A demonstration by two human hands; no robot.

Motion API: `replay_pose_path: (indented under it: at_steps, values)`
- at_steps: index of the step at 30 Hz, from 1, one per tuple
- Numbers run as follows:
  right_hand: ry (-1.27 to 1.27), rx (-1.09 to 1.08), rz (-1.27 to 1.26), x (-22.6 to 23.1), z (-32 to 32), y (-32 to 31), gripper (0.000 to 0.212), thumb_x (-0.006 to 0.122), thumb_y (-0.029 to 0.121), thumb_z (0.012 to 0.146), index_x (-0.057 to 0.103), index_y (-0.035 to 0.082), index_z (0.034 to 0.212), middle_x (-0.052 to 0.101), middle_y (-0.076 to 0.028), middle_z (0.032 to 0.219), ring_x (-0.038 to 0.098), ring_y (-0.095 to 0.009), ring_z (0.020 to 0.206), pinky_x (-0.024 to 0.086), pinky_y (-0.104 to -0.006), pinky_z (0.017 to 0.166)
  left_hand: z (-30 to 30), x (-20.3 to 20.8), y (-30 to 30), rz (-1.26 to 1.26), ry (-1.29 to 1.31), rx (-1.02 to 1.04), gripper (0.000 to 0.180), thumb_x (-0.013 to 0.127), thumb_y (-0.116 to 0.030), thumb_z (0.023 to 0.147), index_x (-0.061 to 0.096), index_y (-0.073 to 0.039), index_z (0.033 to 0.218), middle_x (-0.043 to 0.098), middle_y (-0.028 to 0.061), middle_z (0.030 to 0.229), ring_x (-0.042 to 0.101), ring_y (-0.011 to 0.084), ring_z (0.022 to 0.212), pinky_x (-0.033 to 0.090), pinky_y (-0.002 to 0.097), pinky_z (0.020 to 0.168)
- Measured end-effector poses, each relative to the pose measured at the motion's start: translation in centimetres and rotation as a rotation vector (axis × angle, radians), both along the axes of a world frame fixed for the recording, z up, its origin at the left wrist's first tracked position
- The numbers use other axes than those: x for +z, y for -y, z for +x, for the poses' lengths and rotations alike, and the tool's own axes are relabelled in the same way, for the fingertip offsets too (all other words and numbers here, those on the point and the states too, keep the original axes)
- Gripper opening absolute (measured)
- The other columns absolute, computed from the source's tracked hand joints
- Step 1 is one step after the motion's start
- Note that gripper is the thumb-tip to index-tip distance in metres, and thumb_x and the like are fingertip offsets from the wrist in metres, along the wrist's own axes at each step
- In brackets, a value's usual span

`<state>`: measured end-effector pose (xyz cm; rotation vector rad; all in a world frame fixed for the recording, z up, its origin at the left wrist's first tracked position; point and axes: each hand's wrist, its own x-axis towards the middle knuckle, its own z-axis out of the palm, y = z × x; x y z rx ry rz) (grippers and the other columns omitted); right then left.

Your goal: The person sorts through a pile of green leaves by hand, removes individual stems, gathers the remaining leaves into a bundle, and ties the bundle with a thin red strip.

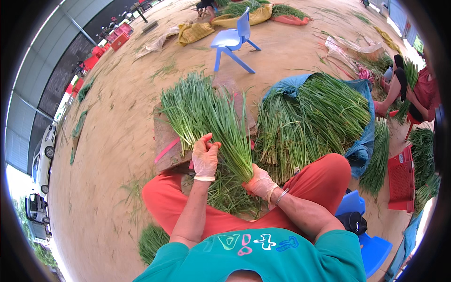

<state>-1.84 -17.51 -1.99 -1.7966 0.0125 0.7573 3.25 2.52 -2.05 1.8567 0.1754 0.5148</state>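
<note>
My right hand, in a clear thin glove, is closed around the pale lower ends of a bunch of garlic chives, whose green leaves fan up and away. My left hand, gloved too, is raised just left of that bunch. Its fingers are curled, with thumb and forefinger close together; whatever they pinch is too small to tell. Beyond it, a heap of chives lies on a low brown board with a pink strap. Loose leaves are strewn between my legs.
At right, a large chive pile rests on a blue sheet. A blue chair stands ahead on the sandy floor. A red crate is far right, near another person holding chives. More chives lie by my left knee.
</note>
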Motion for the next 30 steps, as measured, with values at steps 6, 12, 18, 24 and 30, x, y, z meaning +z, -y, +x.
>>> replay_pose_path:
  at_steps: [6, 12, 18, 24, 30]
  values:
    - [0.233, -0.007, -0.066, -2.2, -0.3, -0.3, 0.042, 0.066, 0.007, 0.081, 0.05, 0.003, 0.12, 0.066, -0.018, 0.076, 0.067, -0.027, 0.06, 0.053, -0.038, 0.054, 4.4, -0.5, -1.4, -0.04, -0.107, -0.152, 0.009, 0.064, -0.01, 0.091, 0.068, -0.003, 0.088, 0.065, 0.0015, 0.075, 0.053, 0.0105, 0.061, 0.046, 0.025, 0.06]
    - [-0.013, -0.053, -0.001, -1.0, 0.2, 0.4, 0.038, 0.063, 0.005, 0.081, 0.051, 0.003, 0.117, 0.065, -0.017, 0.073, 0.066, -0.028, 0.059, 0.051, -0.0393, 0.05, 1.9, 3.6, -1.8, -0.39, -0.231, -0.251, 0.013, 0.064, -0.016, 0.095, 0.066, -0.004, 0.092, 0.062, -0.0001, 0.071, 0.056, 0.0092, 0.06, 0.046, 0.0236, 0.055]
    - [0.26, -0.008, -0.06, -3.3, 0.1, -0.1, 0.034, 0.059, 0.003, 0.081, 0.051, 0.002, 0.114, 0.065, -0.02, 0.075, 0.067, -0.032, 0.064, 0.052, -0.0406, 0.055, -1.9, 0.4, 3.1, 0.297, -0.186, -0.322, 0.013, 0.069, -0.012, 0.087, 0.062, -0.002, 0.087, 0.068, 0.0113, 0.081, 0.063, 0.019, 0.073, 0.051, 0.0321, 0.07]
    - [0.088, 0.0, -0.123, -0.8, 0.5, 0.6, 0.034, 0.057, 0.002, 0.081, 0.051, 0.002, 0.115, 0.066, -0.023, 0.08, 0.068, -0.037, 0.074, 0.052, -0.0442, 0.063, -0.2, 2.3, 0.9, -0.459, -0.086, -0.274, 0.018, 0.066, -0.02, 0.095, 0.064, -0.002, 0.09, 0.064, 0.0013, 0.077, 0.051, 0.0055, 0.058, 0.042, 0.0214, 0.051]
    - [0.387, 0.094, -0.388, -5.1, 0.7, -0.1, 0.037, 0.064, 0.008, 0.083, 0.051, 0.007, 0.118, 0.064, -0.017, 0.078, 0.065, -0.032, 0.074, 0.049, -0.0436, 0.065, 1.0, 3.2, 1.7, 0.524, -0.182, -0.295, 0.039, 0.077, -0.027, 0.082, 0.063, 0.003, 0.102, 0.066, 0.0094, 0.081, 0.057, 0.0187, 0.066, 0.047, 0.0323, 0.064]
